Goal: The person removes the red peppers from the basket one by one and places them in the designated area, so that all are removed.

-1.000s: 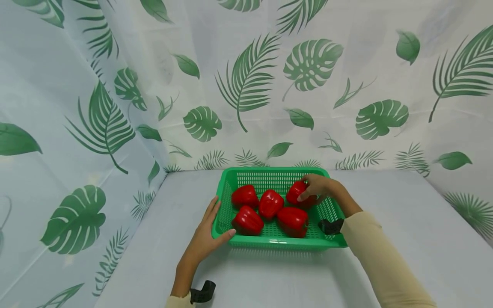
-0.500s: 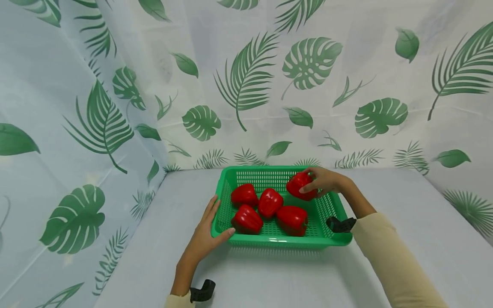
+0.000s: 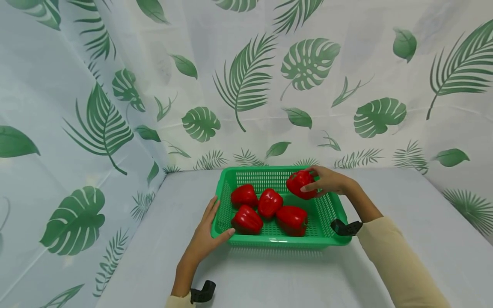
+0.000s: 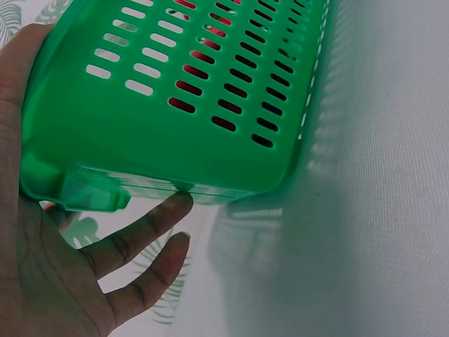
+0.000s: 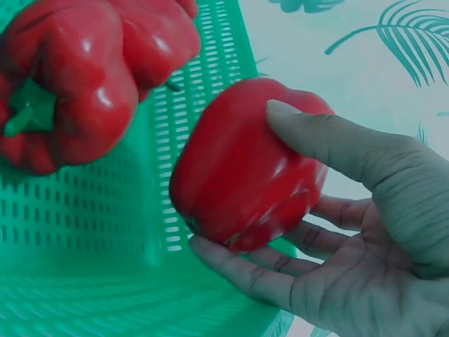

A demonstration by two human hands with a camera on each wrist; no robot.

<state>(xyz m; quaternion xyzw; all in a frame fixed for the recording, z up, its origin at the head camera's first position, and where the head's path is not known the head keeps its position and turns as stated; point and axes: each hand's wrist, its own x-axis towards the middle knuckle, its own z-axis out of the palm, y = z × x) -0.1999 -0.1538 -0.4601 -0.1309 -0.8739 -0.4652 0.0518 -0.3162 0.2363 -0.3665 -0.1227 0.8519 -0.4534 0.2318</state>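
Observation:
At the front left corner of a green plastic basket (image 3: 277, 240), my left hand (image 3: 203, 240) holds on, its thumb at the front rim and its fingers along the left side. The left wrist view shows those fingertips (image 4: 181, 202) against the slotted basket (image 4: 210, 151). My right hand (image 3: 327, 180) grips a red bell pepper (image 3: 300, 185) over the back right part of the basket. In the right wrist view this bell pepper (image 5: 245, 168) sits between thumb and fingers, thumb on its upper side, fingertips beneath.
Several other red bell peppers (image 3: 271, 203) lie in the basket's left and middle. It stands on a white-covered table (image 3: 269, 278). Leaf-printed sheets (image 3: 246, 85) hang behind and at the left.
My right hand has raised the bell pepper from among the others, toward the basket's back rim, with the forearm shifting right. My left hand has stayed at the basket's corner.

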